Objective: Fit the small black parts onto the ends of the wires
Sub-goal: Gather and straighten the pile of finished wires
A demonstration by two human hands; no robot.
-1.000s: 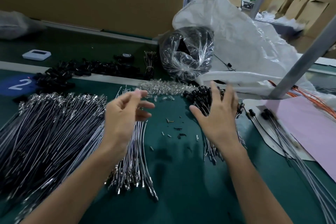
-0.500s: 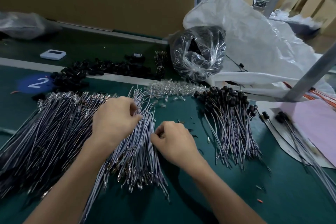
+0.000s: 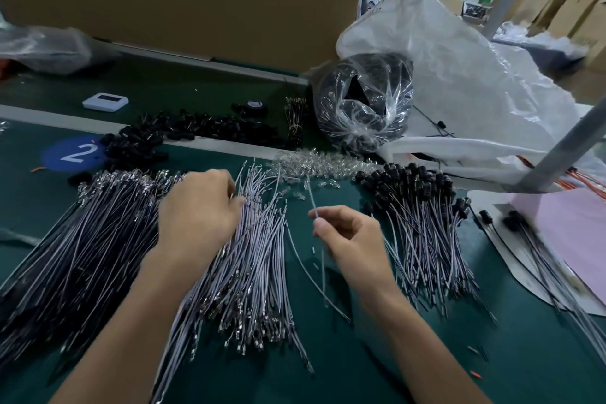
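Observation:
A heap of bare grey wires [image 3: 259, 259] with metal terminals lies on the green mat in front of me. My left hand [image 3: 196, 213] rests on top of that heap with its fingers curled down among the wire ends. My right hand [image 3: 351, 239] pinches one grey wire [image 3: 311, 203] between thumb and forefinger, lifted above the mat. Loose small black parts [image 3: 196, 128] are strewn along the back strip. To the right lies a pile of wires with black parts on their ends [image 3: 423, 207].
A larger bundle of wires [image 3: 82, 239] fills the left. Clear small pieces [image 3: 314, 164] lie behind the heap. A clear bag of black parts [image 3: 364, 102] and a big white bag [image 3: 475, 75] stand at the back right. A metal post [image 3: 564, 147] and pink sheet [image 3: 577, 233] are at right.
My right hand came off the finished pile, reached into the bare wire heap, and has lifted one wire out to the right. My left hand dropped onto the heap and stays there.

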